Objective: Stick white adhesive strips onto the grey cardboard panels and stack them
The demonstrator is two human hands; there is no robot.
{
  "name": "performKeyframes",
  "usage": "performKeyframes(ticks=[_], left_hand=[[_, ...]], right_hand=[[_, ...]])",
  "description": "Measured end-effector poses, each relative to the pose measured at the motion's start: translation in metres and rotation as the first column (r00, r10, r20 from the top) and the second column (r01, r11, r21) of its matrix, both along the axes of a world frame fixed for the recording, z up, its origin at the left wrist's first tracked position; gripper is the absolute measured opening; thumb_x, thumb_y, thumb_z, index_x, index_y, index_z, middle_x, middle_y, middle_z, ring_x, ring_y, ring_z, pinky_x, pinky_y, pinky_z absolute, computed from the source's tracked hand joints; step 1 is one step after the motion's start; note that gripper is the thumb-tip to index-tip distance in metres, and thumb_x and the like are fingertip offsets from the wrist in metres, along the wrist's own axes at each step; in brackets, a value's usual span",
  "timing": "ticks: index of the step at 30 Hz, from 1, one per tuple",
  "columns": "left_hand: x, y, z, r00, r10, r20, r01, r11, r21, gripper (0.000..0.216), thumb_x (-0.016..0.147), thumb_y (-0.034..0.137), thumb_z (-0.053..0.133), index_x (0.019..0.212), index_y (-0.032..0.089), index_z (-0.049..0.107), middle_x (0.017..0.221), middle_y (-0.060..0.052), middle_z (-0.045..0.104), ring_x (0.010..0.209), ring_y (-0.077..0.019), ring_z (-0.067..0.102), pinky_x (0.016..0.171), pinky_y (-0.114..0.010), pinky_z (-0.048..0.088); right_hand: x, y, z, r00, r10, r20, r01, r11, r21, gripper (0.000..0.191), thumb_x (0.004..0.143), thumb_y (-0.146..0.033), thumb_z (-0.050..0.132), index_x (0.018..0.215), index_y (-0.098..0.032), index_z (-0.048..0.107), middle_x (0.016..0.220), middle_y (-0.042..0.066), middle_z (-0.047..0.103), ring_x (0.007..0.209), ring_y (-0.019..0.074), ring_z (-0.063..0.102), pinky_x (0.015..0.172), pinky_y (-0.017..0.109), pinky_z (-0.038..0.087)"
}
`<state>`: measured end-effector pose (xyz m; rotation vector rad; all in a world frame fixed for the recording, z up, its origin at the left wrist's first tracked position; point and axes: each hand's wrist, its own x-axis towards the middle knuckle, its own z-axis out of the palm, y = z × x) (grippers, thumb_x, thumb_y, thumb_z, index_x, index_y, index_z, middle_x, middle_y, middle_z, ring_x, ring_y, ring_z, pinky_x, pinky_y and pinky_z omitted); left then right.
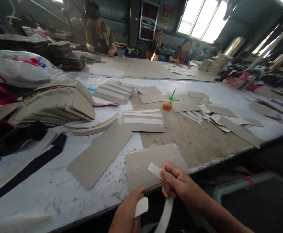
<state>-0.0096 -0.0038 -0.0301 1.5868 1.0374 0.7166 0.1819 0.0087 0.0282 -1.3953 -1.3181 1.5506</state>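
Note:
My right hand (pixel 174 181) pinches a long pale strip (pixel 165 215) near its rounded end, and the rest of the strip hangs down past the table edge. In my left hand (pixel 129 210), lower and nearer me, a pale rounded strip end (pixel 141 206) sticks out between thumb and fingers. Whether both ends belong to one strip cannot be seen. Just beyond my hands a grey-brown board (pixel 153 158) lies at the table's edge, partly covered by my right hand. Another such board (pixel 100 155) lies flat to the left.
Farther in are a board with pale strips (pixel 143 121), a glue bottle with a green nozzle (pixel 167 104) and a fanned stack of boards (pixel 51 106). Dark and pale strips (pixel 32 161) lie left. A lidded bin (pixel 258 200) stands at right. Two people work across the table.

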Motion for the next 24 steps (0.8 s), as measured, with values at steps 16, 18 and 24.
performKeyframes(ticks=[16,18,24], left_hand=[[-0.008,0.056,-0.027,0.835,0.33,-0.441,0.139,0.649,0.748,0.045,0.07,-0.005,0.039,0.11,0.006,0.058,0.108,-0.014,0.061,0.105,-0.0253,0.05,0.087,-0.041,0.052],[-0.007,0.054,-0.029,0.836,0.355,-0.418,0.117,0.63,0.768,0.044,0.071,-0.006,0.037,0.109,0.005,0.058,0.107,-0.015,0.062,0.104,-0.0255,0.05,0.085,-0.041,0.053],[-0.005,0.05,-0.031,0.845,0.375,-0.382,0.056,0.648,0.76,0.039,0.08,-0.003,0.035,0.112,0.004,0.055,0.111,-0.014,0.059,0.109,-0.0256,0.046,0.09,-0.042,0.048]], right_hand=[[-0.029,0.091,0.006,0.607,0.184,0.774,-0.413,0.904,0.109,0.023,0.091,-0.029,0.04,0.078,-0.017,0.055,0.071,0.001,0.06,0.063,0.0116,0.051,0.059,0.022,0.032],[-0.037,0.098,0.002,0.546,0.217,0.809,-0.449,0.891,0.064,0.023,0.091,-0.031,0.041,0.081,-0.017,0.057,0.074,0.002,0.062,0.065,0.0124,0.053,0.059,0.023,0.031],[-0.046,0.109,-0.01,0.286,0.224,0.932,-0.482,0.874,-0.062,0.023,0.09,-0.034,0.042,0.085,-0.019,0.058,0.078,0.004,0.067,0.069,0.0167,0.059,0.059,0.026,0.028]])
